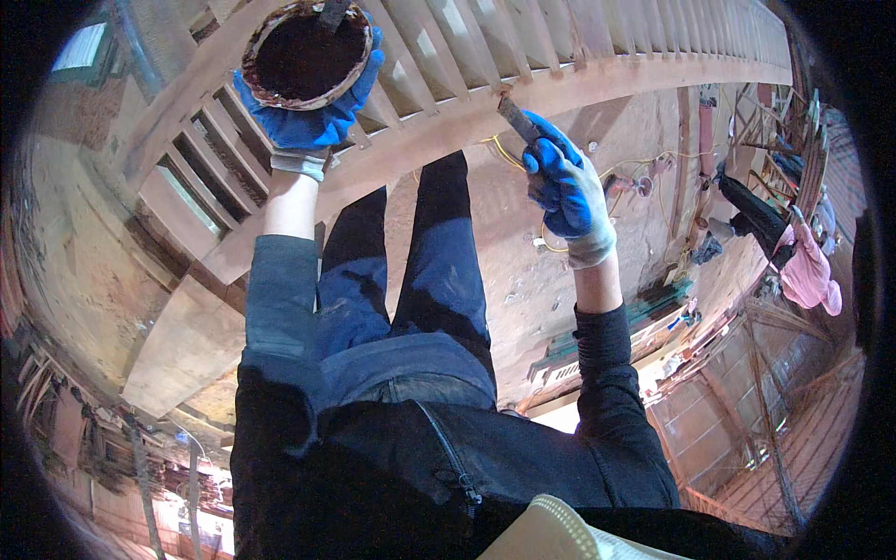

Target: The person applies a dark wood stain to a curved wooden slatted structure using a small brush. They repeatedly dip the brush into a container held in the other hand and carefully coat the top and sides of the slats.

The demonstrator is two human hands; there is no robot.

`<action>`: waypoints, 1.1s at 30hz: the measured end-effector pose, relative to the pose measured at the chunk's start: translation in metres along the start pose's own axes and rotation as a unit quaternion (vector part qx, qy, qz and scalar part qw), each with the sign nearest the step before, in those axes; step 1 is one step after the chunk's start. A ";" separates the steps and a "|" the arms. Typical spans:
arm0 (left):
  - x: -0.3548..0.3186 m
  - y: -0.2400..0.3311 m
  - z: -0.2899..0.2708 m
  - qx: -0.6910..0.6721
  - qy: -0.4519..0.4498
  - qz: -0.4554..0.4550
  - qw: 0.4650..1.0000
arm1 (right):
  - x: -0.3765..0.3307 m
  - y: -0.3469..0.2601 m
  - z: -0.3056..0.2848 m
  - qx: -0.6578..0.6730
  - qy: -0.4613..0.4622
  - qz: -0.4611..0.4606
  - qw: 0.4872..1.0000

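Observation:
My left hand, in a blue-coated work glove, cups a round bowl from below. Dark brown paste fills much of it and smears its rim. A flat dark tool stands in the paste at the far side. In my right hand, gloved the same way, is a putty knife with a stained blade. Its tip is at the near rail of a long pale wooden slatted frame; whether it touches the wood, I cannot tell. The bowl is over the frame's left part.
A wooden board lies at the left. Yellow cable runs over the dusty floor at right. Farther right, a person in a pink top is near stacked wooden pieces. Long greenish pieces lie beyond my right forearm.

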State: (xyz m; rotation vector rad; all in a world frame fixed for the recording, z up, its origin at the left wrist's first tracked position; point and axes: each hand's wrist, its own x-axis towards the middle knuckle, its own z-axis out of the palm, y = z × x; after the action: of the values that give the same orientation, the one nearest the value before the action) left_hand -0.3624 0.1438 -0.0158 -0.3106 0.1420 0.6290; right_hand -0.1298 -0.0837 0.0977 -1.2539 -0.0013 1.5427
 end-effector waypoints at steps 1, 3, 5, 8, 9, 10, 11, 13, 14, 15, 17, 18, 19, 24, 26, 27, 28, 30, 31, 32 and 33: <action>0.000 0.000 0.000 0.005 0.001 0.001 1.000 | -0.001 -0.004 0.007 0.052 -0.013 0.032 0.998; 0.001 -0.001 -0.001 0.021 0.010 0.005 1.000 | -0.002 -0.008 0.018 0.066 -0.010 0.030 0.997; 0.002 -0.001 -0.003 0.052 0.028 0.017 0.998 | -0.002 -0.008 0.025 0.072 -0.010 0.024 0.997; 0.003 -0.003 -0.008 0.135 0.077 0.046 0.987 | -0.001 -0.012 0.036 0.038 0.000 0.001 0.999; 0.001 -0.006 -0.009 0.168 0.090 0.060 0.980 | -0.001 -0.017 0.048 -0.041 0.016 -0.030 0.999; 0.001 -0.008 -0.010 0.196 0.082 0.062 0.975 | -0.002 -0.023 0.063 -0.120 0.035 -0.064 0.990; 0.000 -0.011 -0.010 0.226 0.069 0.067 0.969 | -0.003 -0.030 0.077 -0.196 0.055 -0.097 0.974; -0.002 -0.015 -0.007 0.281 0.054 0.083 0.955 | 0.008 -0.044 0.101 -0.340 0.049 -0.257 0.903; -0.002 -0.022 0.003 0.321 0.072 0.096 0.940 | 0.027 -0.048 0.107 -0.472 0.049 -0.382 0.793; -0.002 -0.026 0.011 0.359 0.090 0.107 0.923 | 0.038 -0.051 0.116 -0.582 0.049 -0.490 0.648; -0.003 -0.028 0.013 0.354 0.079 0.115 0.925 | 0.040 -0.056 0.151 -0.698 0.053 -0.422 0.576; -0.002 -0.028 0.013 0.351 0.072 0.116 0.927 | 0.046 -0.051 0.157 -0.723 0.048 -0.423 0.544; -0.003 -0.027 0.013 0.338 0.057 0.109 0.933 | 0.054 -0.047 0.163 -0.747 0.042 -0.423 0.511; -0.002 -0.028 0.016 0.344 0.063 0.112 0.930 | 0.083 -0.034 0.164 -0.797 0.030 -0.434 0.419; -0.004 -0.026 0.010 0.325 0.065 0.116 0.936 | 0.077 -0.037 0.172 -0.802 0.009 -0.383 0.458; -0.003 -0.024 0.005 0.322 0.066 0.120 0.937 | 0.075 -0.038 0.175 -0.804 -0.002 -0.356 0.477; -0.002 -0.025 0.007 0.319 0.065 0.122 0.938 | 0.076 -0.039 0.172 -0.786 0.005 -0.366 0.498; -0.001 -0.027 0.012 0.326 0.060 0.105 0.937 | 0.078 -0.041 0.165 -0.747 0.020 -0.386 0.540; -0.002 -0.027 0.015 0.333 0.059 0.097 0.936 | 0.081 -0.040 0.164 -0.755 0.027 -0.393 0.525; -0.001 -0.025 0.012 0.325 0.050 0.099 0.939 | 0.084 -0.038 0.164 -0.762 0.035 -0.399 0.509; 0.000 -0.023 0.007 0.317 0.040 0.102 0.942 | 0.086 -0.037 0.164 -0.769 0.043 -0.406 0.492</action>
State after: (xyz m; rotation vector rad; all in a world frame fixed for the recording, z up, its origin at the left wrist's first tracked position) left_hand -0.3480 0.1283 -0.0038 0.3080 0.4483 0.7405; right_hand -0.2039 0.0870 0.1321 -2.0602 -2.0134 0.2215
